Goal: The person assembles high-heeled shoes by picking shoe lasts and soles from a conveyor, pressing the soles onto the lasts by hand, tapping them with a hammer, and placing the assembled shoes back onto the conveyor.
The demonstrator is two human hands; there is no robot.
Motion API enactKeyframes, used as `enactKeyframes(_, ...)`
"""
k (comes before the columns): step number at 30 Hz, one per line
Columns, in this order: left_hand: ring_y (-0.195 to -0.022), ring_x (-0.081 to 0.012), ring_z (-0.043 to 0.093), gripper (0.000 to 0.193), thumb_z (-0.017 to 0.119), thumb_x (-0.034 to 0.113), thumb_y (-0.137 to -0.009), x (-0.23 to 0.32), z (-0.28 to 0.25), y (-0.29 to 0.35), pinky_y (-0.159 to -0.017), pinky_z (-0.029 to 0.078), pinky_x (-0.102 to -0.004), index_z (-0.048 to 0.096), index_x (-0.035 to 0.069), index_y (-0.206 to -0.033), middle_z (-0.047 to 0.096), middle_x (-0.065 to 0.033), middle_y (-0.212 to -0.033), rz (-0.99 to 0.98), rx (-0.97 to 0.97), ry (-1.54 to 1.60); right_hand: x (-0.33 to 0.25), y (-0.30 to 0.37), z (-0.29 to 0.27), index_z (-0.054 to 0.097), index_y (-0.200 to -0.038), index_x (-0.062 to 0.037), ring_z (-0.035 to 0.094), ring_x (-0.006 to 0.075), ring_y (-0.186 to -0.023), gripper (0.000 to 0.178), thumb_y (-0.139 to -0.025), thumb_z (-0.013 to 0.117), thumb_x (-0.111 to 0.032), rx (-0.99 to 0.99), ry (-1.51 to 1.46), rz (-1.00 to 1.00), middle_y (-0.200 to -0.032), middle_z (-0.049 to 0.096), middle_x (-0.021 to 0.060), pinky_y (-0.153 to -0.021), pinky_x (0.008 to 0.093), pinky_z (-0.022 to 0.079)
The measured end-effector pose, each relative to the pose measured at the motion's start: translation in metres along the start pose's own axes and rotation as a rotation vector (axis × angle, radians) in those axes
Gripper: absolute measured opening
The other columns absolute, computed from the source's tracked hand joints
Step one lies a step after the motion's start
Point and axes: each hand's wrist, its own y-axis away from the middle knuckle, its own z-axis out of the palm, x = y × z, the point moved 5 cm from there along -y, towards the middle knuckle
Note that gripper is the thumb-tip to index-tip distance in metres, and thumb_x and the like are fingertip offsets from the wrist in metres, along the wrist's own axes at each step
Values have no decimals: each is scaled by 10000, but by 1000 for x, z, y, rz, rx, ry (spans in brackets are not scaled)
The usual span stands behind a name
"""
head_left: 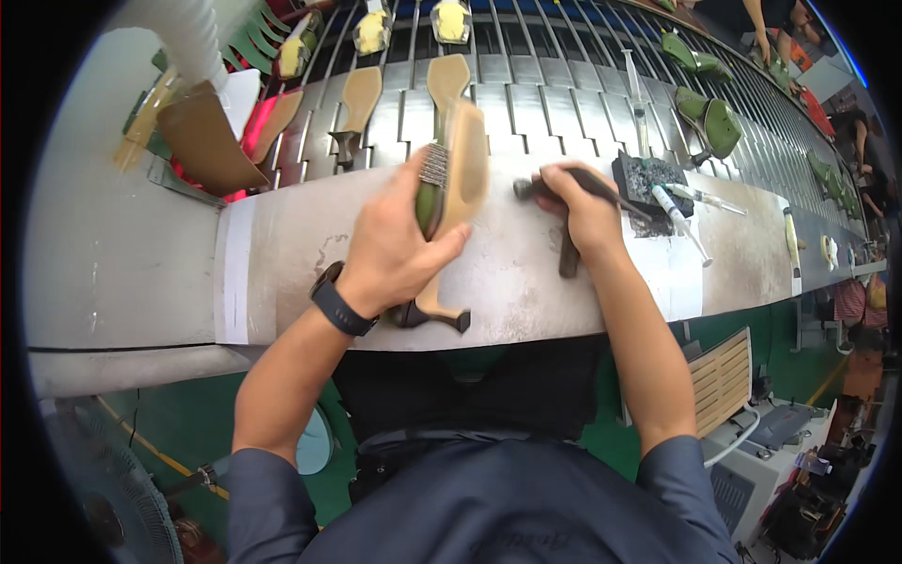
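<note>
My left hand (395, 240), with a black watch on its wrist, is wrapped round a green shoe last (428, 205). A tan sole (468, 164) lies along the last's right side, slightly blurred. Below that hand, a tan strip with a dark heel (458, 321) rests by the bench's front edge; the hand hides its upper part. Closed round a dark hand tool (524, 189) with a blunt round end is my right hand (584, 211). One dark arm of the tool sticks out to the right, another points down; the fingers cover its middle. The two hands are apart.
A black block (648, 179) with syringes (683, 226) on and beside it sits right of my right hand. Beyond the metal bench (526, 301), a slatted conveyor (526, 103) carries tan soles (362, 92) and green lasts (711, 124). A white hose (188, 42) hangs at left.
</note>
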Motion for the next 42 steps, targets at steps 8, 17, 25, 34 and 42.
enactKeyframes(8, -1154, -233, 643, 794, 861, 159, -775, 74, -56, -22, -1005, 518, -350, 454, 25, -1444, 647, -150, -1295, 195, 143, 377, -38, 63, 17, 766, -1039, 20, 691, 121, -844, 175, -965, 743, -137, -12, 48, -29, -935, 768, 68, -754, 261, 556)
enactKeyframes(17, -1096, -225, 661, 808, 833, 128, -787, 97, -35, -2, -984, 521, -368, 427, 43, -1481, 655, -135, -1267, 223, 175, 222, -191, 143, 56, 694, -1173, 32, 742, 198, -1052, 300, -894, 788, -25, -416, 213, -674, -1151, 765, 177, -935, 330, 578)
enactKeyframes(25, -1024, -448, 644, 762, 767, 54, -750, 112, -33, 48, -887, 534, -496, 467, -54, -1442, 619, -240, -1206, 454, 341, 116, -211, 136, 71, 665, -1075, 91, 759, 310, -1044, 349, -890, 698, -204, -426, 267, -344, -1085, 764, 267, -992, 415, 583)
enactKeyframes(34, -1357, -441, 573, 857, 814, 476, -913, 24, 35, 144, -1168, 318, -737, 363, 59, -1510, 514, -263, -1506, 367, 513, -271, -42, 189, 54, 658, -1245, 50, 734, 204, -1096, 271, -988, 690, -33, -252, -23, -70, -1193, 765, 152, -995, 346, 569)
enactKeyframes(42, -1386, -472, 529, 933, 874, 457, -854, -1, 38, 157, -1204, 331, -685, 370, -4, -1490, 504, -289, -1498, 375, 414, -411, 20, 207, 58, 639, -1235, 96, 716, 270, -1117, 294, -1002, 661, -84, -91, -183, 145, -1225, 732, 221, -1013, 400, 588)
